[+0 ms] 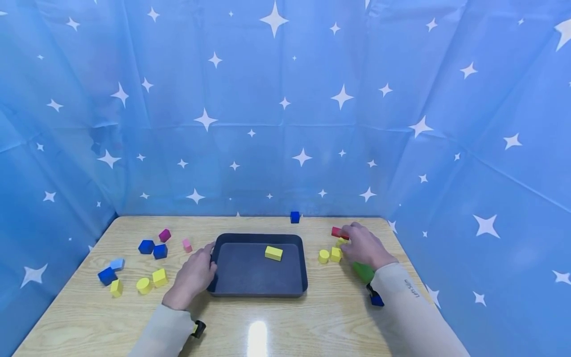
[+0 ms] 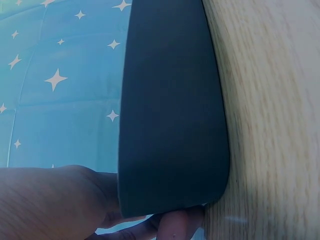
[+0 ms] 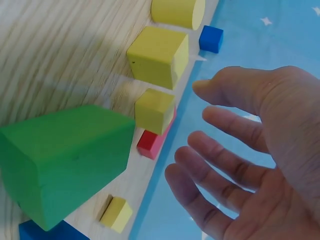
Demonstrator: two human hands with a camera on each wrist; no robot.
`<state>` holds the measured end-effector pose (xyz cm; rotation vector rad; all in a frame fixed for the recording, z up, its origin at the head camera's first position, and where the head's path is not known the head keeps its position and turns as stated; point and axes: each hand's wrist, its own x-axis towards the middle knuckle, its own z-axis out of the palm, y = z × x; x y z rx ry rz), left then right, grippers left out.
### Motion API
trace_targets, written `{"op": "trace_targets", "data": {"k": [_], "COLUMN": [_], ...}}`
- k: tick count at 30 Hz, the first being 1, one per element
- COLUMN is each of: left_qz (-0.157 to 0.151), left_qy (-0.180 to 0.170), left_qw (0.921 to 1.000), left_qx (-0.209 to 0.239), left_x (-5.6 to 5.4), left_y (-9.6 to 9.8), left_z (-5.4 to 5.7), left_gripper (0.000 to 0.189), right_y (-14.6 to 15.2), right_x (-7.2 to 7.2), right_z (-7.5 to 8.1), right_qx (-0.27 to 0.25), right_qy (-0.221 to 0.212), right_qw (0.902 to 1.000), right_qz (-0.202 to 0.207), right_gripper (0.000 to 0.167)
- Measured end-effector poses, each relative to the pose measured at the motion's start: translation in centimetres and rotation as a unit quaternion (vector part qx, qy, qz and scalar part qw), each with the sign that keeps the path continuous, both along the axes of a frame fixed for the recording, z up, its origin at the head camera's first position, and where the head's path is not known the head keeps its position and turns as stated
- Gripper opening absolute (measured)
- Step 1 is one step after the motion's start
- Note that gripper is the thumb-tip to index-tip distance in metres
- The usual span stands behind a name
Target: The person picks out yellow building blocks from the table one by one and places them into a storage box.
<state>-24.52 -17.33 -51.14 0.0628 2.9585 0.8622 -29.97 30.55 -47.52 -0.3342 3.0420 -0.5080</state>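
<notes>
My left hand (image 1: 193, 275) holds the left wall of a dark grey tray (image 1: 254, 293), fingers curled at its side. The left wrist view shows the fingers (image 2: 175, 222) beside the tray's outer wall (image 2: 172, 115). A yellow rectangular block (image 1: 273, 253) lies in the tray. On the right, my right hand (image 1: 365, 246) hovers over blocks with fingers spread, holding nothing. Near it are a red block (image 3: 148, 144), a yellow cube (image 3: 155, 111), a bigger yellow block (image 3: 157, 56), a yellow cylinder (image 3: 177, 12) and a large green block (image 3: 70, 160).
Left of the tray lie several blocks, including a magenta cube (image 1: 164, 235), a pink block (image 1: 187, 245), a light blue block (image 1: 117, 264) and a yellow cylinder (image 1: 144, 285). One blue cube (image 1: 295, 217) sits at the table's back edge. Starry blue curtain (image 1: 285, 124) surrounds the table.
</notes>
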Motion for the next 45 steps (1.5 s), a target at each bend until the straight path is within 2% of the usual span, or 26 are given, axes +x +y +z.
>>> {"op": "trace_targets", "data": {"k": [13, 20, 38, 45], "left_qz": [0.003, 0.003, 0.012, 0.005], "left_qy": [0.0, 0.002, -0.003, 0.01], "left_qw": [1.0, 1.0, 0.9999, 0.9999], "left_qx": [-0.005, -0.004, 0.004, -0.013], "left_x": [0.1, 0.0, 0.1, 0.0], "left_y": [-0.3, -0.3, -0.3, -0.1], "left_z": [-0.2, 0.0, 0.0, 0.1], "left_gripper": [0.065, 0.065, 0.065, 0.064], "right_y": [0.2, 0.4, 0.0, 0.3], "right_x": [-1.1, -1.5, -2.1, -2.0], "right_z": [-0.9, -1.5, -1.8, -2.6], "right_qx": [0.017, 0.01, -0.003, -0.014], "right_qy": [-0.013, -0.006, -0.016, -0.004], "right_qw": [0.9998, 0.9999, 0.9998, 0.9998], "right_qz": [-0.002, 0.008, 0.01, 0.014], "right_gripper": [0.042, 0.042, 0.04, 0.034]}}
